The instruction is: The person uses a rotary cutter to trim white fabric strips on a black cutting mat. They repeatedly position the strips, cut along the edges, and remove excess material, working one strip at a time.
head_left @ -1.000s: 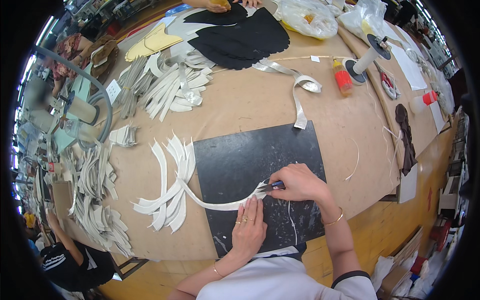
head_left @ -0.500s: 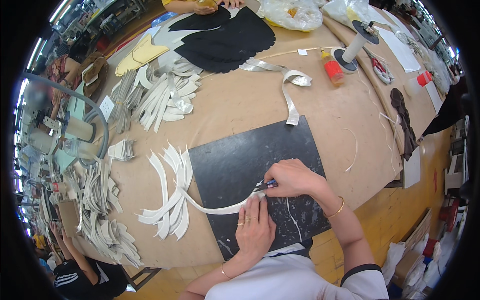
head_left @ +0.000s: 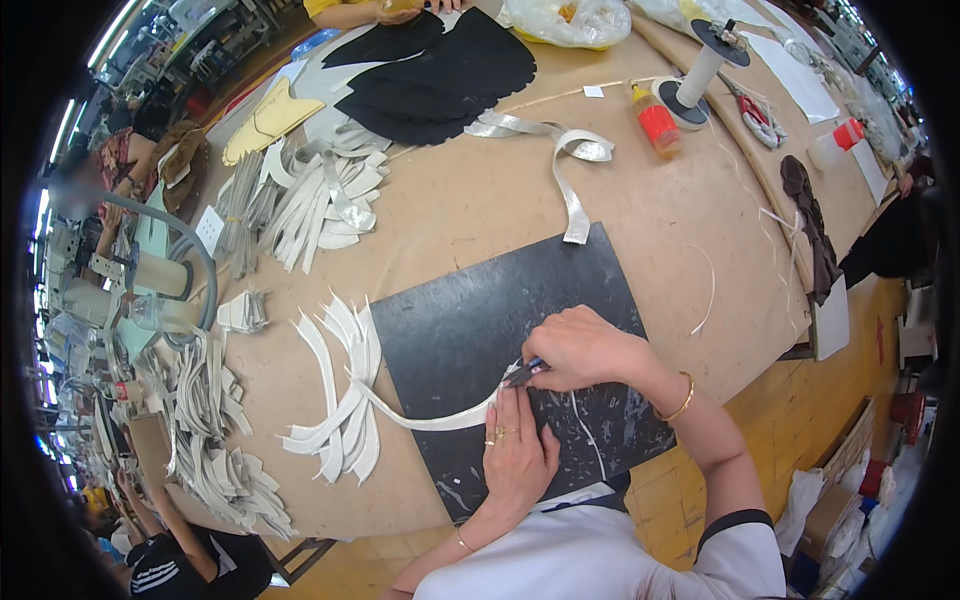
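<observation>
A curved white strip point(head_left: 440, 421) runs from a fanned bunch of white strips point(head_left: 345, 400) onto a black mat point(head_left: 460, 310). My left hand point(head_left: 518, 455) lies flat with outstretched fingers, fingertips pressing on the strip's right end. Just beyond those fingertips, my right hand point(head_left: 578, 350) is closed around a small dark cutter point(head_left: 524, 373). The cutter's tip meets the strip's end; its exact shape is partly hidden by my fingers. A thin white offcut point(head_left: 588, 432) rests on the mat to the right of my left hand.
Grey-white strip bundles point(head_left: 315, 195) lie at the far left, with more strips point(head_left: 205, 400) along the left edge. Black fabric pieces point(head_left: 440, 85) are near another person's hands point(head_left: 420, 8). A silvery ribbon point(head_left: 570, 185), red-labelled bottle point(head_left: 656, 122) and spool point(head_left: 698, 80) stand beyond the mat.
My right hand has shifted slightly nearer with the cutter, along the strip's end. My left hand stays pressed on the strip. The whole view has shifted a little.
</observation>
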Demonstrator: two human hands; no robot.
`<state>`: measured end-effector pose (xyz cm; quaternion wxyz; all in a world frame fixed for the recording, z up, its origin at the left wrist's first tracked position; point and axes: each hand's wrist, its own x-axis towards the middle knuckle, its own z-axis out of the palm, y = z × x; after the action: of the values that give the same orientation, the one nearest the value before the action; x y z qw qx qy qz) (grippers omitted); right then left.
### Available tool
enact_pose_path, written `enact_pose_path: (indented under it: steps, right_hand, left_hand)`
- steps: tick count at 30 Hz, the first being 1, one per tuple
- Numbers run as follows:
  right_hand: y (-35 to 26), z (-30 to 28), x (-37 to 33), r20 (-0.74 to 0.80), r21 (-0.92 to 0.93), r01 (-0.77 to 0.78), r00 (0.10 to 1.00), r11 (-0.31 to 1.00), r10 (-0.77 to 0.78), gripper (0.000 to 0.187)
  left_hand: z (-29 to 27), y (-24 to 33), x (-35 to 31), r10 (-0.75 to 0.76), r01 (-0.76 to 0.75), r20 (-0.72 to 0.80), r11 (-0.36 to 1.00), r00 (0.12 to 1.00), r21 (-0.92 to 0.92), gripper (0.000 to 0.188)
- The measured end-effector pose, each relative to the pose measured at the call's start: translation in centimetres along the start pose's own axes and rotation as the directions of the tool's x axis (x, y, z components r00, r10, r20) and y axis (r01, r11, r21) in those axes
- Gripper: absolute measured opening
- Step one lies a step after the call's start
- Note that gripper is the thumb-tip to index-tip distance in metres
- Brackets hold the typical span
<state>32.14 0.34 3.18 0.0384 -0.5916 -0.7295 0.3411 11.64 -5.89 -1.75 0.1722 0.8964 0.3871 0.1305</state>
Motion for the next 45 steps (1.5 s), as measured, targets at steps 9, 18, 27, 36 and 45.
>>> enact_pose_path:
  steps: [9, 18, 27, 36, 45]
  right_hand:
    - [1.6, -1.9, 1.3, 0.091, 0.005, 0.113, 0.989, 0.994, -0.113, 0.027]
    - [2.1, -2.1, 1.2, 0.097, 0.029, 0.131, 0.986, 0.991, -0.133, 0.030]
    - [0.3, -2.0, 0.0, 0.125, -0.024, 0.164, 0.979, 0.986, -0.160, 0.019]
    - [2.0, -1.8, 1.0, 0.114, 0.043, 0.099, 0.988, 0.994, -0.103, 0.019]
    - [1.1, -2.8, 2.5, 0.169, -0.079, 0.049, 0.985, 0.996, -0.035, 0.029]
  left_hand:
    - [-0.7, 0.2, 0.5, 0.025, -0.032, 0.048, 0.989, 0.999, 0.147, 0.059]
    - [-1.0, -0.3, 0.7, 0.065, -0.090, 0.098, 0.955, 0.993, 0.282, 0.058]
    - [-0.8, -0.4, 0.5, 0.093, -0.132, 0.129, 0.931, 0.987, 0.341, 0.061]
    - [-1.0, -0.4, 0.7, 0.103, -0.143, 0.131, 0.927, 0.986, 0.348, 0.063]
    - [-0.3, -0.7, 2.0, 0.122, -0.125, 0.031, 0.923, 0.992, 0.365, 0.064]
